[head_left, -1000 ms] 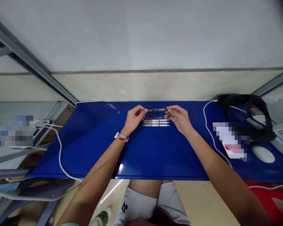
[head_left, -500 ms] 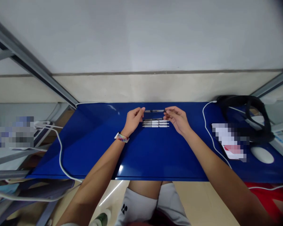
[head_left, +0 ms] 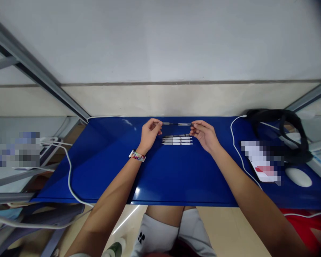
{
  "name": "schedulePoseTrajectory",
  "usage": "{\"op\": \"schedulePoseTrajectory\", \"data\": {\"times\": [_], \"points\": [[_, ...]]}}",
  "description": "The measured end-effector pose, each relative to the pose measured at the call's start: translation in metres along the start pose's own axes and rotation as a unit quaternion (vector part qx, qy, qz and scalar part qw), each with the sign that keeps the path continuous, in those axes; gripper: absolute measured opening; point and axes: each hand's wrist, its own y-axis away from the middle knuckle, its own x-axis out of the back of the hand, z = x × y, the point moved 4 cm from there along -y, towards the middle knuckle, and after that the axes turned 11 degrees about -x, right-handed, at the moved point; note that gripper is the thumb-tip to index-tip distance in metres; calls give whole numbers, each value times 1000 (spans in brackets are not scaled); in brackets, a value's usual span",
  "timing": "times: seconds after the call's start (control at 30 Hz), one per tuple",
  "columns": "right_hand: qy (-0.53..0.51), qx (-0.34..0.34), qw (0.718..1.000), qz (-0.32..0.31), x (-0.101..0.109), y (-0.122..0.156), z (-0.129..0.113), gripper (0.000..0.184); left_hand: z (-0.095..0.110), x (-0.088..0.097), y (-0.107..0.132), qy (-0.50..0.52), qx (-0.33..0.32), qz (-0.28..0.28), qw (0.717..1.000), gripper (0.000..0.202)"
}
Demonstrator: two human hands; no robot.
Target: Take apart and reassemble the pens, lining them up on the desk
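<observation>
Stretched level between my two hands is a slim pen, dark with a clear section toward its right. My left hand pinches its left end, and a colourful woven band circles that wrist. The right end sits between the thumb and fingers of my right hand. Just nearer to me, several pens lie side by side on the blue table; most have white barrels, and the farthest one is darker. My fingertips hide both ends of the held pen.
At the right are a black headband-like device, a phone with a blurred screen and a white mouse. A white cable runs beside the phone; another cable hangs at the left. A wall rises behind the table.
My hands have moved slightly apart, showing more of the pen between them. My right hand has shifted right, away from the row of pens, which stays where it was.
</observation>
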Motion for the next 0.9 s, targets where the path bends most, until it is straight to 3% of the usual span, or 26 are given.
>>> {"op": "schedulePoseTrajectory", "data": {"times": [0.47, 0.9], "points": [[-20, 5, 999, 43, 11, -4, -2, 18, -6, 5, -3, 26, 10, 15, 999, 21], [-16, 23, 997, 67, 15, -2, -8, 15, -5, 5, -2, 37, 34, 40, 998, 46]]}}
